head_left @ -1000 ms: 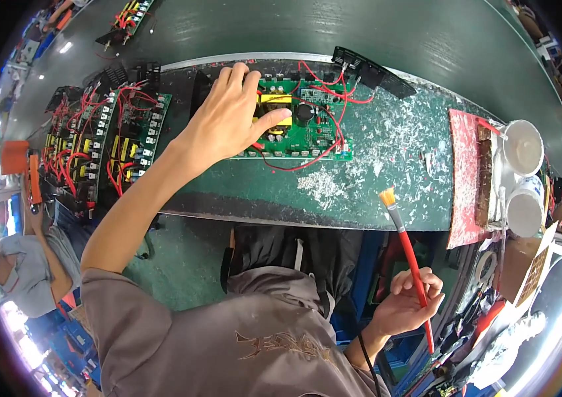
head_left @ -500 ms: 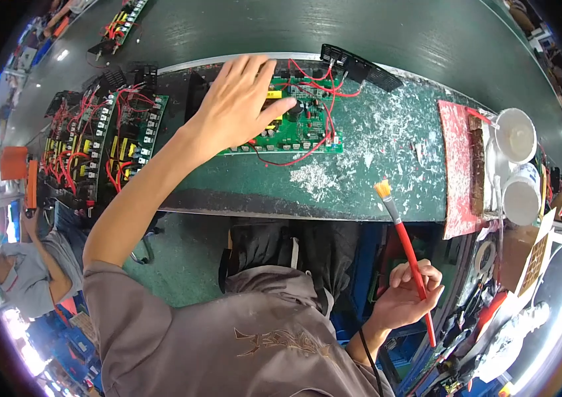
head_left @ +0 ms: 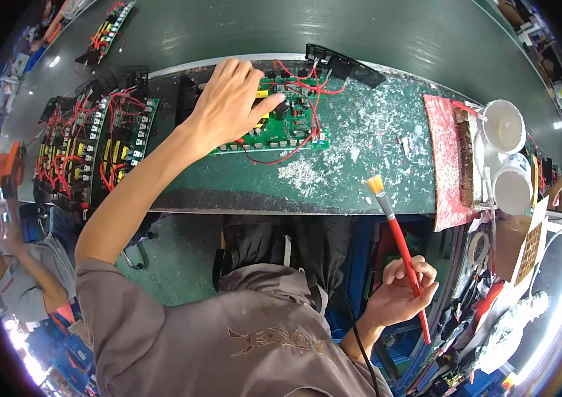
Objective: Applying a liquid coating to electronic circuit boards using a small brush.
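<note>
A green circuit board [head_left: 274, 140] with yellow parts and red wires lies on the bench. My left hand [head_left: 223, 102] rests over its left part, fingers stretched forward and thumb apart, covering some components. Red wires join the board to a slotted black panel [head_left: 344, 66] at its far right. My right hand [head_left: 401, 291] is closed round the red handle of a paintbrush [head_left: 399, 235], held in front of the bench. The brush's yellow bristles point up and away from me, over the bench's near part and apart from the board.
More wired circuit boards [head_left: 89, 145] stand close together at the left, and another board [head_left: 106, 33] lies farther back. On the right are a red-and-white board [head_left: 445, 162], a white cup [head_left: 504, 127] and a second white cup [head_left: 514, 185]. A person [head_left: 33, 271] sits at far left.
The whole view has shifted slightly, moving the bench things a little left. My left hand stays over the board, and my right hand keeps hold of the paintbrush.
</note>
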### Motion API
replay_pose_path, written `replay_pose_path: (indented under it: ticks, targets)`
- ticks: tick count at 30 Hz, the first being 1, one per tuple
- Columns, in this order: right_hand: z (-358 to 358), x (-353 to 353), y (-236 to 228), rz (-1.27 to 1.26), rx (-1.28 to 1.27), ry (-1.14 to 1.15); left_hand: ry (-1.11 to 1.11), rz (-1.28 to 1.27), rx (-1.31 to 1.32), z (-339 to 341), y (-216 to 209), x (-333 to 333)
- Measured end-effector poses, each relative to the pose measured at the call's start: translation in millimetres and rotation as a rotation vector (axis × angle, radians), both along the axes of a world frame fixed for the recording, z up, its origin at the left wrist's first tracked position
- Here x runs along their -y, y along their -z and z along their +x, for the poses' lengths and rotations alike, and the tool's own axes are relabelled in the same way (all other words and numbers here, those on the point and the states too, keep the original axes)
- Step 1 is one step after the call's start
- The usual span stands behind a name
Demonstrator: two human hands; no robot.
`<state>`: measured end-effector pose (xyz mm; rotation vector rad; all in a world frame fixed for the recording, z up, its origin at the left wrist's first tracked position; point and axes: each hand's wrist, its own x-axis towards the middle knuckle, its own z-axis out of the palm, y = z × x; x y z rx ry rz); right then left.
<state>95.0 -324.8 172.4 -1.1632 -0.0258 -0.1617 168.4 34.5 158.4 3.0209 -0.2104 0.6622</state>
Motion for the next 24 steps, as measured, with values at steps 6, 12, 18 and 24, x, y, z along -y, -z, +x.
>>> replay_pose_path:
  ticks: [6,12,18,24]
  targets:
    - [-5,5,3,-0.021,0.008,-0.01,-0.102,-0.176,-0.038,14,-10,10]
    - [-8,-1,5,-0.038,-0.033,0.033,0.039,-0.16,-0.036,22,6,9]
    - [-2,-1,4,-0.043,-0.026,0.016,0.012,-0.176,-0.117,25,5,20]
    - [4,-5,9,-0.054,-0.05,-0.013,0.015,-0.183,-0.105,28,7,16]
